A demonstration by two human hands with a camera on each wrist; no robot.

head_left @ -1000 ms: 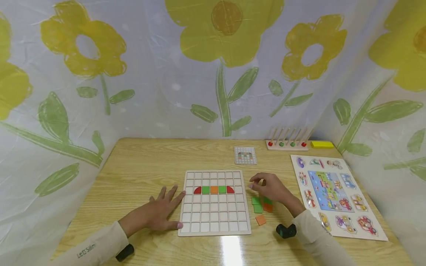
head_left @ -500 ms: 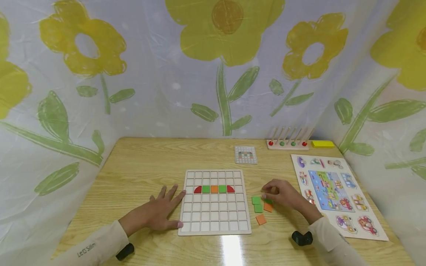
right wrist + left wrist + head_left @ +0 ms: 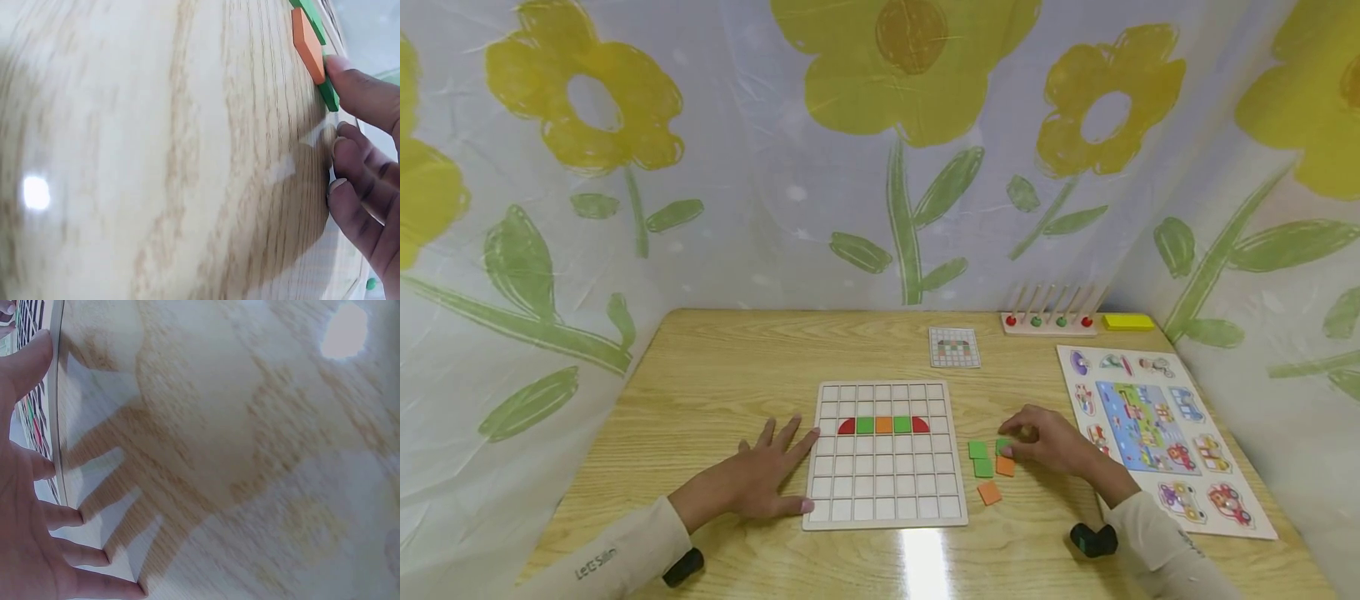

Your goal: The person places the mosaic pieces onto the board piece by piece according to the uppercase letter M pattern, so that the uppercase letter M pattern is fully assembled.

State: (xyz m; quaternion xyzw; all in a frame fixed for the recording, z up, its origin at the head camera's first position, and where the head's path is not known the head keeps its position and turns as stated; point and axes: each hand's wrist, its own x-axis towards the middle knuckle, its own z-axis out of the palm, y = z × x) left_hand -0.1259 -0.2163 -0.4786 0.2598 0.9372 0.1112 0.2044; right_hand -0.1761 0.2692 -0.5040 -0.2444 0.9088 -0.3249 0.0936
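A wooden grid board lies in the middle of the table, with a row of red, green and orange pieces set in it. My left hand lies spread at the board's left edge, thumb and fingertip touching it; the left wrist view shows the same hand with fingers apart. To the right of the board, my right hand has thumb and index finger curled about a green tile, which still lies on the table. In the right wrist view, the thumb touches this tile, beside an orange one.
Two green tiles and two orange tiles lie close by. A small pattern card sits behind the board. A peg stand with beads, a yellow block and a picture puzzle occupy the right side.
My right hand has moved from beside the board rightward and down to the tiles, its fingers settling about the green one. The left hand stays in place.
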